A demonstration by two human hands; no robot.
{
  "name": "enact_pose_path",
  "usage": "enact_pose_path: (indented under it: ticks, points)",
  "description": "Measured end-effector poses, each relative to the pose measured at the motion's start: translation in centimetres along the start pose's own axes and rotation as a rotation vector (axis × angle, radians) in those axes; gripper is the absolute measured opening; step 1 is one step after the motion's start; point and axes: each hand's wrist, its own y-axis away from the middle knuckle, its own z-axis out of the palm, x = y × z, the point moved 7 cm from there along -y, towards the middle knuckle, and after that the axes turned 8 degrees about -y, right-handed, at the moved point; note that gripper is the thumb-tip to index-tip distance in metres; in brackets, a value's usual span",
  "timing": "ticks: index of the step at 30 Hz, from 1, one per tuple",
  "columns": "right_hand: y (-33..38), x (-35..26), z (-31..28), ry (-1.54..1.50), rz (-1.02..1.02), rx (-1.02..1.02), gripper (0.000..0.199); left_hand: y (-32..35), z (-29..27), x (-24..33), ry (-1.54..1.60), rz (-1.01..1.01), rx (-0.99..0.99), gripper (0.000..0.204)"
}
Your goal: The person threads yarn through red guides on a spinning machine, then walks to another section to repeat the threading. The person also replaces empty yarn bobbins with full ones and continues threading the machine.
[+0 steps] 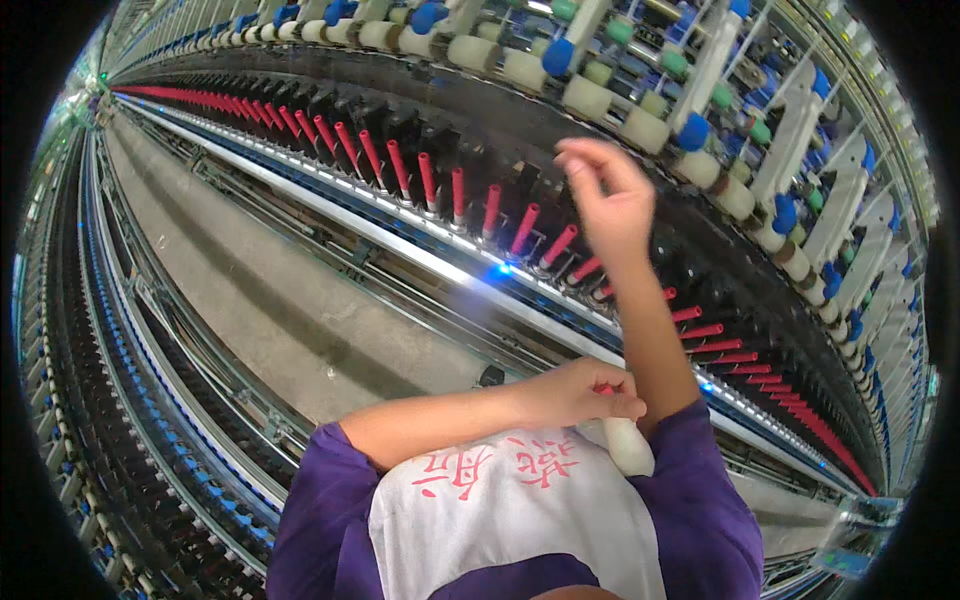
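Close to my chest, my left hand (585, 392) is closed around the red tube end of a yarn bobbin (628, 448). The bobbin's white, rounded yarn body hangs below the fingers, beside the apron. My right hand (612, 195) is raised over the machine, above the row of red spindle tubes (525, 228). Its thumb and forefinger tips come together in a pinch, slightly blurred. Whatever thin thing they may hold does not show. The tubes nearest that hand stand upright and look bare of yarn; my right forearm hides a few of them.
White rollers (585, 97) with blue knobs (557, 57) and green bobbins run along the machine's upper part. A metal rail (420, 248) with a bright blue light (503, 270) borders the spindles. A grey aisle floor (300, 330) separates this machine from another frame (150, 400) on the left.
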Motion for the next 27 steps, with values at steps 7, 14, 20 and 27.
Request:
enact_pose_path:
  ticks: [7, 14, 20, 27]
  points:
    - [-4.9, -0.7, 3.4, -0.11, 0.055, 0.08, 0.014, 2.3, -6.5, 3.0, -0.145, 0.169, 0.151, 0.029]
    - [-7.6, -0.2, 17.6, -0.164, -0.075, -0.143, 0.014, 10.4, -14.6, 2.6, -0.088, 0.202, 0.249, 0.033]
    - [-11.4, -4.4, 40.0, -0.223, -0.264, -0.358, 0.018, 27.3, -26.1, 2.9, -0.141, 0.32, 0.462, 0.034]
    - [-9.8, -4.9, 66.7, 0.157, -0.819, -1.353, 0.022, 45.2, -37.9, 5.0, 0.311, 0.277, 0.554, 0.031]
